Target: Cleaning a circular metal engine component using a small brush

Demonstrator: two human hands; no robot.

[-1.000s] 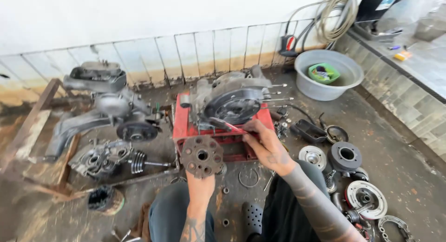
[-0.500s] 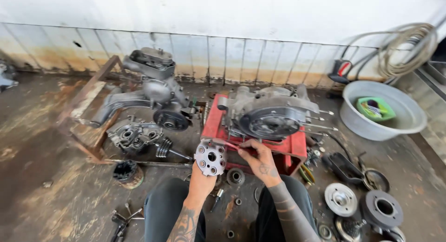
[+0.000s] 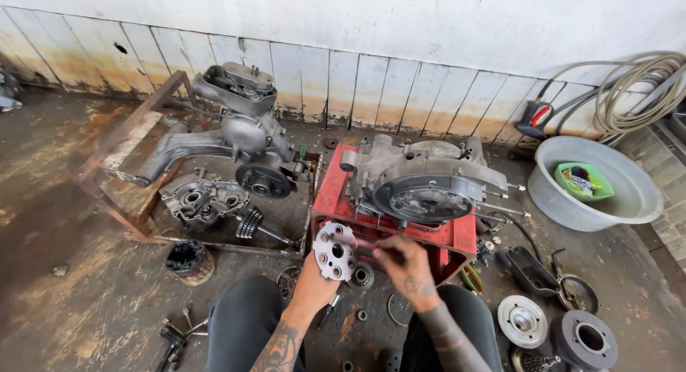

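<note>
My left hand (image 3: 314, 283) holds up a round grey metal disc with several holes (image 3: 335, 251), its face turned toward me. My right hand (image 3: 402, 263) is right beside the disc, fingers pinched around a thin red-tipped tool that points at the disc's right edge. Just beyond both hands an engine casing (image 3: 421, 179) rests on a red metal stand (image 3: 336, 193). My knees in dark trousers frame the bottom of the view.
A second engine block (image 3: 239, 129) and a crankcase half (image 3: 204, 199) lie on a rusty frame to the left. A grey basin (image 3: 629, 200) with a green tub stands right, hose behind. Round clutch and drum parts (image 3: 593, 338) and small tools litter the floor.
The view has swung left and nearer. My left hand still holds the disc, now raised lower-centre, and my right hand has moved from the engine casing down to the disc.
</note>
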